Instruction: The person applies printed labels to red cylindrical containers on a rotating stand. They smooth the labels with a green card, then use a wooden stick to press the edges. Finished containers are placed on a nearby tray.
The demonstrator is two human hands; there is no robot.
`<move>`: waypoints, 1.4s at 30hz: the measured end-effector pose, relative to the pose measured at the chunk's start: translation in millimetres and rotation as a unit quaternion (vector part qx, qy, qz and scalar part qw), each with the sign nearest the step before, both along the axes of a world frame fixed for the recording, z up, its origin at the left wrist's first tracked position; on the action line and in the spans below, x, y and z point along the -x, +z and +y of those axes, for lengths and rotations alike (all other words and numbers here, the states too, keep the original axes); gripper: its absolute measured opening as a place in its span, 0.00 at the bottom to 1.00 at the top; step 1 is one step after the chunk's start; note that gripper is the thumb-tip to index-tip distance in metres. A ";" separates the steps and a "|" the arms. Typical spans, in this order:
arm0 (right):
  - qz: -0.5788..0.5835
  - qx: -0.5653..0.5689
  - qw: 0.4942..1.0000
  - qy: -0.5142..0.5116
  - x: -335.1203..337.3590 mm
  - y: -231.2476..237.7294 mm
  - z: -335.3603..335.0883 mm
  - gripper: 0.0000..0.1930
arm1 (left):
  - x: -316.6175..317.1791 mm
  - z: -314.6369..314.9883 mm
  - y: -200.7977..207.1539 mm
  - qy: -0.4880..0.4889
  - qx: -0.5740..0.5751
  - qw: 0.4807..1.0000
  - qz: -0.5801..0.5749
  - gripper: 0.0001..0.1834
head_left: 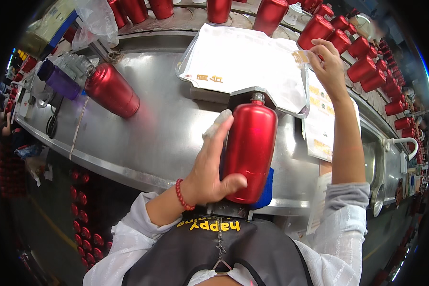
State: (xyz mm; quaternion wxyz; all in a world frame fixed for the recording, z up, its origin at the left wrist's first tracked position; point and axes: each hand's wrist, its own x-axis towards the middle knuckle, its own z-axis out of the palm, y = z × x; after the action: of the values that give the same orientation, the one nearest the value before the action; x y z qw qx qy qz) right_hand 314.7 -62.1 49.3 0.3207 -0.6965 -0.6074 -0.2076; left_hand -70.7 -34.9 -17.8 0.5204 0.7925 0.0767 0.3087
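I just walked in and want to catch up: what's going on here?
A person rests their left hand against a red bottle, its neck by a dark metal bracket. Their right hand is at the right side of a tray of white sheets, fingers by a small gold-printed piece; whether it is lifted is hard to tell. Another red bottle lies to the left on the metal bench.

red bottles (pixel 252 148) (pixel 112 90) at bench (pixel 162 86): 2 | purple bottle (pixel 62 84): 1 | bead bracelet (pixel 179 194): 1 | hands (pixel 209 170) (pixel 328 69): 2
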 end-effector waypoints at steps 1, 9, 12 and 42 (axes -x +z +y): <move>0.002 0.011 1.000 0.011 15.1 14.8 -20.4 0.07 | 7.9 -3.7 2.6 0.002 -0.139 0.990 0.012 0.60; 0.052 0.043 0.993 0.094 121.2 73.8 -107.3 0.08 | 28.1 -21.5 -15.9 0.044 -0.208 0.976 0.048 0.62; 0.081 0.086 0.989 0.087 141.6 86.9 -131.4 0.13 | 43.0 -15.7 -14.1 0.057 -0.231 0.963 0.127 0.62; 0.231 0.124 0.945 0.197 170.5 2.4 -46.8 0.10 | -16.4 -11.7 -1.8 -0.005 0.244 0.970 0.000 0.54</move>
State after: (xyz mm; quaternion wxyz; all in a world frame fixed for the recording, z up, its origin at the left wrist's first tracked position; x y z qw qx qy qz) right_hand 144.2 -108.9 51.7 0.3979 -0.6260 -0.6627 0.1035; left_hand -54.3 -46.5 -19.6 0.6996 0.6421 0.1455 0.2778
